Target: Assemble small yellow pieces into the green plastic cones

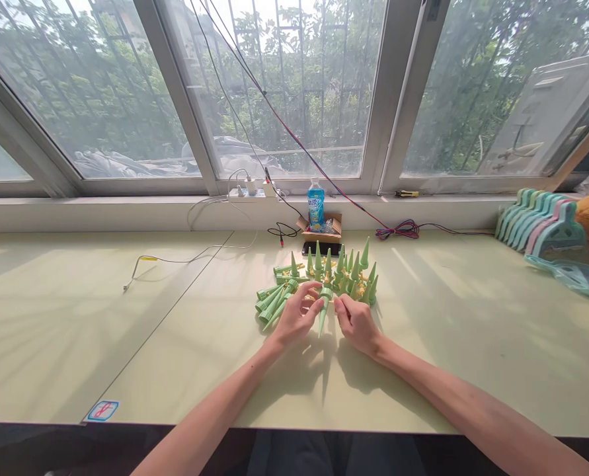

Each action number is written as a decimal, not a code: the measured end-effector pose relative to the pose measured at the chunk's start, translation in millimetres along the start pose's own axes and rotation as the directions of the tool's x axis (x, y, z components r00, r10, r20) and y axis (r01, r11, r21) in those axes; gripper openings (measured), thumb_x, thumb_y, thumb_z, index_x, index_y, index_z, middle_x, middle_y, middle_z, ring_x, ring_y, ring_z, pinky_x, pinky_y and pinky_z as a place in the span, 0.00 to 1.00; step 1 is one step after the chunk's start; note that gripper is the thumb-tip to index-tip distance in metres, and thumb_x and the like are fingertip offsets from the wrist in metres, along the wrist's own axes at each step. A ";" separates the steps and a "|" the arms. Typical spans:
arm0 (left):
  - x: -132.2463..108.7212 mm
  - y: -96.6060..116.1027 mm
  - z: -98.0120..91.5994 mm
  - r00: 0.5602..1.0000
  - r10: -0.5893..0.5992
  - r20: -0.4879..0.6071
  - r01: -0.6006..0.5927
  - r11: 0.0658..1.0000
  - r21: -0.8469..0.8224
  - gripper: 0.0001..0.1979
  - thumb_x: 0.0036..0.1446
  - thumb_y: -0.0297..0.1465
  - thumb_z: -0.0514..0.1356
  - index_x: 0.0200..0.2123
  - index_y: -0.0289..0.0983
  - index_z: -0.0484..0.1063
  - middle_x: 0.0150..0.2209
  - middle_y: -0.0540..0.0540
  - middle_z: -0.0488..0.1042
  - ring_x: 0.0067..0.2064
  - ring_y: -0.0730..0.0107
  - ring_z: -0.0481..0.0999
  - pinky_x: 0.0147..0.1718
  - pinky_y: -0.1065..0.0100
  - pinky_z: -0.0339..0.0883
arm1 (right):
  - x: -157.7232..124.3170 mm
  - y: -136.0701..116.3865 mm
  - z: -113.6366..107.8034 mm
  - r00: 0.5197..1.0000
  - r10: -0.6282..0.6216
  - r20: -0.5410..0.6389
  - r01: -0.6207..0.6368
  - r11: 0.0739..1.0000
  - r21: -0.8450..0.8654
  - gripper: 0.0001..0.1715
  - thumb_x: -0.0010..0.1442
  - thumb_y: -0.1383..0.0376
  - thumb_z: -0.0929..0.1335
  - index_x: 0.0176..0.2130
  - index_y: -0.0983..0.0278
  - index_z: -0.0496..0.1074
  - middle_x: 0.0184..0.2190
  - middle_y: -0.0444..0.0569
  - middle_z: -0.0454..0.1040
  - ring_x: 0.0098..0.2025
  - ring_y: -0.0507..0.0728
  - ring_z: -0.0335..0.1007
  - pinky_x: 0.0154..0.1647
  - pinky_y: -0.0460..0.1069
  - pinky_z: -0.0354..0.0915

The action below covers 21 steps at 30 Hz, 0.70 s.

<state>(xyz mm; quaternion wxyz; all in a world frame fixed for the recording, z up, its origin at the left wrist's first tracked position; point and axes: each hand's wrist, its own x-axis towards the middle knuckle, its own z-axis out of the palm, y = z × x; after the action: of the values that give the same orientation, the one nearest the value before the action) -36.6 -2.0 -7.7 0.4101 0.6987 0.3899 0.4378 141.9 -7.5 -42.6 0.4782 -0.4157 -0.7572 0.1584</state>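
My left hand point(294, 318) pinches a green plastic spike point(322, 318) near its wide capped end, its point tilted down toward me. Close on the right, my right hand point(358, 324) has its thumb and finger closed at the spike's side. A small yellow piece shows at those fingertips, mostly hidden by them. Behind my hands, several green spikes point(355, 270) stand upright with their points up. Small yellow pieces point(361, 287) lie among them. Beside my left hand, more green spikes point(272, 304) lie on their sides in a loose pile.
A phone point(304, 249) lies behind the spikes, near a small cardboard box point(334, 237) and a blue bottle point(316, 206). Cables point(398, 229) run along the windowsill from a power strip point(253, 194). Pastel plastic items point(542, 225) stand at the table's right.
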 end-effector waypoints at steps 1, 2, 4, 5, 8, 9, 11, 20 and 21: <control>-0.1 -0.3 0.4 1.000 0.012 0.000 -0.012 1.000 -0.005 0.18 0.62 0.40 0.58 0.53 0.40 0.65 0.37 0.48 0.67 0.29 0.77 0.70 0.24 0.74 0.68 | 0.1 -0.3 0.1 1.000 -0.008 -0.005 0.008 1.000 -0.009 0.19 0.70 0.62 0.56 0.27 0.60 0.52 0.19 0.38 0.52 0.18 0.49 0.48 0.22 0.46 0.49; -0.2 -0.7 0.8 1.000 0.024 0.002 -0.024 1.000 -0.010 0.18 0.62 0.40 0.58 0.53 0.40 0.64 0.38 0.48 0.66 0.29 0.77 0.70 0.23 0.75 0.68 | 0.1 -0.6 0.1 1.000 -0.015 -0.010 0.015 1.000 -0.017 0.19 0.70 0.62 0.56 0.26 0.60 0.51 0.19 0.38 0.52 0.18 0.49 0.47 0.22 0.46 0.49; -0.2 -1.5 1.3 0.999 0.048 0.017 -0.048 0.999 -0.018 0.17 0.62 0.39 0.57 0.53 0.40 0.64 0.37 0.49 0.65 0.28 0.78 0.69 0.23 0.75 0.67 | 0.0 -0.4 0.2 0.999 -0.024 -0.021 0.023 0.999 -0.026 0.19 0.70 0.63 0.56 0.26 0.60 0.50 0.18 0.37 0.51 0.18 0.49 0.46 0.21 0.46 0.48; -0.3 -1.9 1.4 0.998 0.060 0.026 -0.059 0.998 -0.019 0.17 0.63 0.38 0.57 0.53 0.40 0.64 0.37 0.49 0.64 0.27 0.79 0.68 0.22 0.75 0.67 | -0.2 0.1 0.4 0.999 -0.023 -0.025 0.023 0.999 -0.027 0.19 0.70 0.63 0.56 0.26 0.60 0.50 0.18 0.37 0.50 0.18 0.49 0.47 0.21 0.46 0.48; -0.5 -2.9 1.4 0.995 0.089 0.043 -0.089 0.996 -0.002 0.17 0.63 0.37 0.57 0.53 0.41 0.63 0.38 0.49 0.64 0.26 0.81 0.67 0.23 0.75 0.67 | -1.6 3.0 1.4 0.999 -0.006 -0.033 0.005 1.000 -0.018 0.19 0.70 0.63 0.56 0.26 0.60 0.50 0.18 0.38 0.51 0.18 0.49 0.47 0.21 0.46 0.49; -0.6 -3.0 1.4 0.994 0.096 0.043 -0.097 0.995 0.009 0.17 0.63 0.37 0.57 0.53 0.41 0.63 0.38 0.49 0.64 0.26 0.81 0.67 0.23 0.75 0.67 | -2.1 4.0 1.8 0.999 0.000 -0.034 0.000 1.000 -0.011 0.19 0.70 0.63 0.56 0.26 0.60 0.51 0.18 0.38 0.52 0.18 0.49 0.48 0.21 0.46 0.49; -0.8 -2.4 1.9 0.994 0.105 0.038 -0.106 0.994 0.032 0.17 0.63 0.37 0.57 0.53 0.40 0.63 0.39 0.49 0.65 0.26 0.81 0.68 0.23 0.75 0.68 | -2.7 5.2 2.5 0.999 0.009 -0.039 -0.008 1.000 0.002 0.19 0.70 0.63 0.56 0.26 0.60 0.51 0.18 0.38 0.54 0.18 0.49 0.49 0.21 0.46 0.49; -0.8 4.6 9.2 0.987 0.049 -0.151 -0.048 0.999 0.014 0.13 0.63 0.41 0.56 0.39 0.36 0.66 0.29 0.52 0.67 0.22 0.79 0.67 0.19 0.76 0.60 | 2.0 -6.4 -1.8 0.989 0.009 -0.148 -0.004 0.999 0.033 0.21 0.71 0.63 0.57 0.25 0.61 0.54 0.18 0.39 0.56 0.19 0.49 0.50 0.21 0.45 0.52; -0.3 4.8 8.7 0.986 0.025 -0.162 -0.025 1.000 0.000 0.15 0.64 0.43 0.55 0.34 0.36 0.66 0.24 0.53 0.65 0.20 0.79 0.65 0.18 0.76 0.59 | 2.3 -7.3 -2.6 0.989 0.003 -0.151 0.002 1.000 0.031 0.21 0.70 0.63 0.57 0.25 0.61 0.55 0.18 0.39 0.57 0.19 0.49 0.51 0.22 0.45 0.52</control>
<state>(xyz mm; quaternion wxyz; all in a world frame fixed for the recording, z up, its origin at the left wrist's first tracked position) -27.7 -6.0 -5.9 0.3724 0.6651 0.4127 0.4987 140.3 -10.5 -35.3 0.5406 -0.4192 -0.7161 0.1385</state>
